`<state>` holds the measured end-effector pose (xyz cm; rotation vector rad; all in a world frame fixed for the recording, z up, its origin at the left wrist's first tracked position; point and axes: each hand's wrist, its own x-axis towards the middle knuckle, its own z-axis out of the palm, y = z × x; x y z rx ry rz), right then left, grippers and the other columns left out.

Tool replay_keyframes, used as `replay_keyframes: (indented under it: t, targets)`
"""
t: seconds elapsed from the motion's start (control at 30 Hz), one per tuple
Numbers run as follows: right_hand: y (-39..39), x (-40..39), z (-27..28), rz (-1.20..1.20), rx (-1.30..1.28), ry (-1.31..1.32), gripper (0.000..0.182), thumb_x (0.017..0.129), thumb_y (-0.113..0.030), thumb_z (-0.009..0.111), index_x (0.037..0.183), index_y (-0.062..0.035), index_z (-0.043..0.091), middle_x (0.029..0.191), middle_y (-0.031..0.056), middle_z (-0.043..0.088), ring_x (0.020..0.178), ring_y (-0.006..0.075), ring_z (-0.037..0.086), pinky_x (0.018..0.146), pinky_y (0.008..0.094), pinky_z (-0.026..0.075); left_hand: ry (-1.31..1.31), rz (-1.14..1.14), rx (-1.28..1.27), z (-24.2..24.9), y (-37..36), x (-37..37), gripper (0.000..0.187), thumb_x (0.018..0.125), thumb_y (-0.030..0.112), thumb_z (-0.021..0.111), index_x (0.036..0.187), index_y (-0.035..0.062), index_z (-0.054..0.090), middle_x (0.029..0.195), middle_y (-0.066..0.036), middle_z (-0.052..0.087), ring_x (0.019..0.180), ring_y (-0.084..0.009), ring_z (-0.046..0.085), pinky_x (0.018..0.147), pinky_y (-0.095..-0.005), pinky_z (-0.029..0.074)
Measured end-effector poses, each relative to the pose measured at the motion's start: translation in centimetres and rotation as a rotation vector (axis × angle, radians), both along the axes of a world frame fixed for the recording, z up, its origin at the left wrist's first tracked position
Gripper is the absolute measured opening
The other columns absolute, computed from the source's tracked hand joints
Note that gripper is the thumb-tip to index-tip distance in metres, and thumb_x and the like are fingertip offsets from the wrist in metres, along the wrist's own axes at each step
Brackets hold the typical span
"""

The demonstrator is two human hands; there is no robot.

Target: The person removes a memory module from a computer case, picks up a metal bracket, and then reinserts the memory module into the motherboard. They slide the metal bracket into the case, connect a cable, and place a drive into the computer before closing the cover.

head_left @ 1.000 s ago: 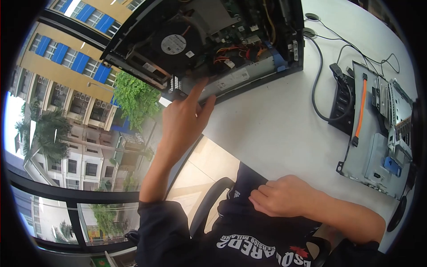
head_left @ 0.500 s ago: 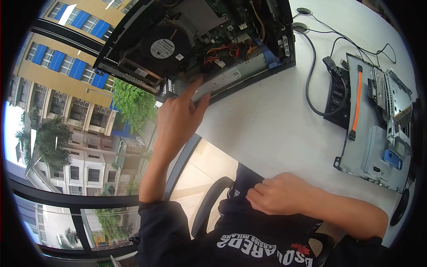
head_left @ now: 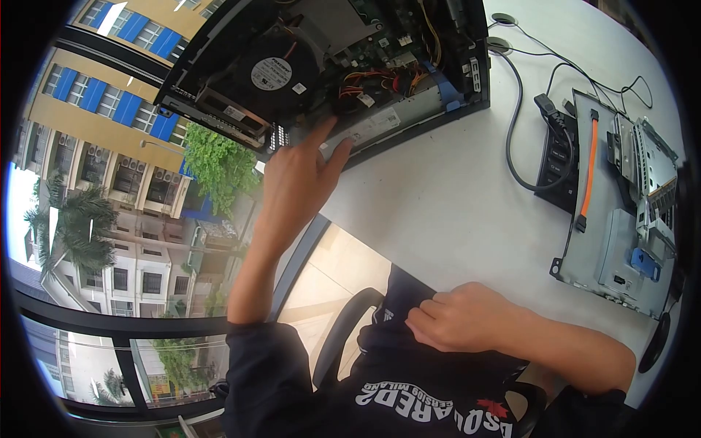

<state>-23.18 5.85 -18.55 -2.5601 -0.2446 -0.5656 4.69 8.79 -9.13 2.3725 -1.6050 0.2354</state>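
Observation:
An opened desktop computer case [head_left: 431, 120] stands at the top of the view, its inside exposed. Into its near edge reaches my left hand [head_left: 303, 171], index finger and thumb stretched out and apart. The index fingertip is by the dark gap below the fan [head_left: 270, 74], and the thumb lies against the silver power supply [head_left: 378, 123] with its white label. A bundle of coloured wires [head_left: 372, 82] runs just beyond the fingertips. My right hand [head_left: 456, 317] rests in my lap, its fingers curled into a fist with nothing showing in them.
On the right of the white table [head_left: 431, 197] lie a metal panel [head_left: 584, 255], an orange cable [head_left: 588, 171], a metal drive bracket [head_left: 653, 179] and a black keyboard [head_left: 556, 164]. Black cables [head_left: 517, 139] come from holes in the tabletop. A window [head_left: 131, 219] is at the left.
My left hand has moved slightly deeper into the case, with finger and thumb higher in the view. The right hand stays in my lap.

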Motion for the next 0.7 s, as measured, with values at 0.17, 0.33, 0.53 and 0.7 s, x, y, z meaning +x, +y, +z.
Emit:
replay_keyframes:
  t: [0.17, 0.33, 0.53, 0.7]
  targets:
    - [0.03, 0.01, -0.18, 0.001, -0.008, 0.005, 0.032, 0.092, -0.021, 0.071, 0.066, -0.0099, 0.055, 0.056, 0.0021, 0.055, 0.048, 0.0186, 0.059, 0.042, 0.0319, 0.046, 0.005, -0.018, -0.047, -0.18, -0.05, 0.16, 0.047, 0.098, 0.038, 0.069, 0.132, 0.0045, 0.068, 0.052, -0.009, 0.059, 0.045, -0.0214, 0.059, 0.052, -0.034, 0.044]
    - [-0.25, -0.2, 0.45, 0.054, 0.014, 0.114, 0.027, 0.096, -0.022, 0.064, 0.076, -0.0048, 0.059, 0.063, 0.0065, 0.062, 0.056, 0.0231, 0.065, 0.048, 0.0359, 0.051, -0.016, 0.005, -0.038, 0.3, -0.25, -0.42, 0.045, 0.095, 0.035, 0.071, 0.126, 0.0029, 0.071, 0.055, -0.01, 0.065, 0.05, -0.0272, 0.067, 0.055, -0.0356, 0.052]
    - [-0.29, -0.26, 0.71, 0.073, 0.03, 0.17, 0.026, 0.098, -0.022, 0.06, 0.081, -0.0024, 0.061, 0.067, 0.009, 0.065, 0.059, 0.0254, 0.068, 0.05, 0.0379, 0.054, -0.047, -0.034, -0.059, -0.19, -0.12, -0.2, 0.046, 0.096, 0.036, 0.071, 0.128, 0.0028, 0.071, 0.056, -0.011, 0.065, 0.05, -0.0279, 0.067, 0.055, -0.036, 0.052]
    - [-0.17, -0.18, 0.5, 0.046, 0.02, 0.119, 0.026, 0.096, -0.021, 0.064, 0.076, -0.005, 0.059, 0.063, 0.0066, 0.062, 0.055, 0.023, 0.065, 0.047, 0.0359, 0.051, -0.067, -0.072, -0.1, -0.57, 0.01, 0.06, 0.045, 0.095, 0.034, 0.072, 0.129, 0.0031, 0.07, 0.056, -0.011, 0.065, 0.049, -0.0266, 0.066, 0.054, -0.0349, 0.052]
